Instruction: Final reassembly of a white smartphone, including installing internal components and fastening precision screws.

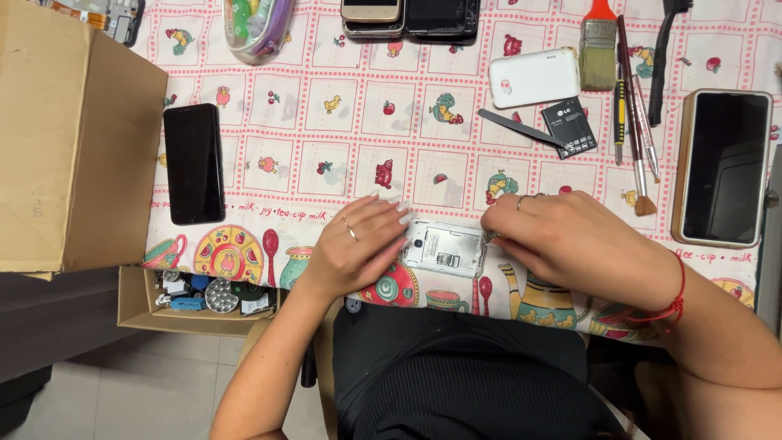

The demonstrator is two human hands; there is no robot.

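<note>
White plastic shows where the opened phone (444, 248) lies back-up at the table's near edge, left hand (358, 248) bracing its side with fingers pressed together, right hand (562, 240) curled, fingertips working its other end.

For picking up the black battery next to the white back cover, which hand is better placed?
Probably the right hand. The battery lies on the tablecloth directly above it, while the left hand is farther away and steadies the opened phone at its left edge.
</note>
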